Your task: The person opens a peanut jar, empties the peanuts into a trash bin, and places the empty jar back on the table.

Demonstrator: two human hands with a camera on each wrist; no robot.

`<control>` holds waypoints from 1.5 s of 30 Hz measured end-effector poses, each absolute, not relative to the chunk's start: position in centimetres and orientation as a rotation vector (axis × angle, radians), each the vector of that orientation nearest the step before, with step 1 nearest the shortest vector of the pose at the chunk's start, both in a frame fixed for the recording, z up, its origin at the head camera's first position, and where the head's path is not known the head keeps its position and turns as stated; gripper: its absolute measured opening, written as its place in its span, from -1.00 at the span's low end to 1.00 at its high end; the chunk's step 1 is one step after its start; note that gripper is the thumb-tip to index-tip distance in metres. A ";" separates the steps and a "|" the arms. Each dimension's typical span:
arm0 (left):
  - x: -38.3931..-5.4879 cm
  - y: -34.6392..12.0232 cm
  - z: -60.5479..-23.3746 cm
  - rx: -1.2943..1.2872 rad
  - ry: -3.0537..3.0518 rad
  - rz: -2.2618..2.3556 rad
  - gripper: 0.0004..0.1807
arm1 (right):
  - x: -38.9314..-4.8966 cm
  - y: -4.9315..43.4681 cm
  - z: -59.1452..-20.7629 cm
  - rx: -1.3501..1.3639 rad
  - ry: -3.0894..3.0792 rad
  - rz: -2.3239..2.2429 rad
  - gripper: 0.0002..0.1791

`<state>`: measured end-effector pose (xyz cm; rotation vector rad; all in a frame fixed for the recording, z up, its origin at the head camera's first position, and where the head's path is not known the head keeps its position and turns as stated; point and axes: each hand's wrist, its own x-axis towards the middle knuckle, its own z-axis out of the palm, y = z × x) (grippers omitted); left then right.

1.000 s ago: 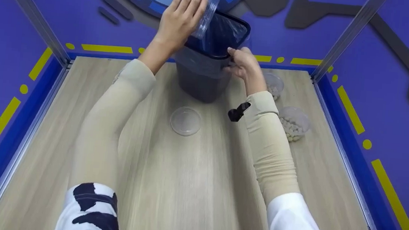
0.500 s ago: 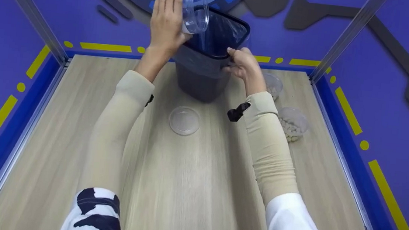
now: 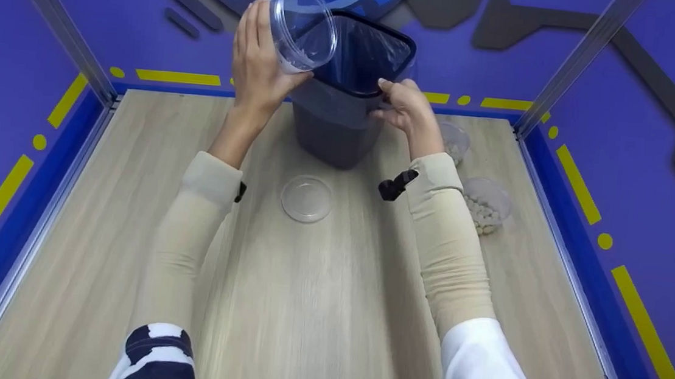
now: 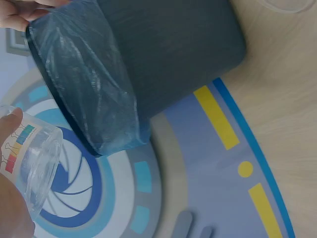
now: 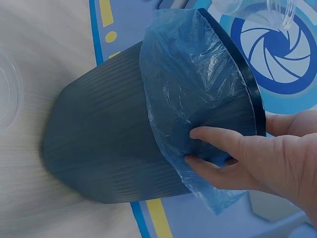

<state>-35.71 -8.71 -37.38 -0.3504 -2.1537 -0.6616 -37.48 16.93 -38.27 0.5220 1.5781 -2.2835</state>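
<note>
My left hand (image 3: 257,63) grips a clear plastic jar (image 3: 304,31) beside the left rim of a dark trash bin (image 3: 333,131). The jar is tipped on its side, its uncapped mouth turned toward the bin; I see no contents in it. A label with coloured binder-clip pictures shows on the jar (image 4: 42,158) in the left wrist view. My right hand (image 3: 408,110) pinches the bin's near right rim, its fingers pressing the folded-over bluish plastic liner (image 5: 173,74) against the outer wall. The bin's inner bottom is hidden.
A round clear lid (image 3: 306,199) lies on the wooden table (image 3: 302,308), in front of the bin. To the right stand two clear tubs of small pale pieces, the nearer tub (image 3: 486,205) and the farther tub (image 3: 455,140), partly behind my right arm. Blue walls enclose the table.
My left hand has drawn the jar leftward and slightly toward me, away from over the bin opening, and its mouth has turned up more into view. The right hand stays on the rim.
</note>
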 end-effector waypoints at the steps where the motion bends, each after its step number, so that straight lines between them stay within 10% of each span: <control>1: -35.4 -8.8 -37.4 -0.357 -2.132 -0.668 0.30 | -37.5 16.9 -38.3 0.527 1.575 -2.282 -0.19; 45: -24.7 -16.3 -51.0 -0.120 -2.414 -1.070 0.43 | -37.8 20.1 -40.9 0.387 1.666 -2.245 -0.09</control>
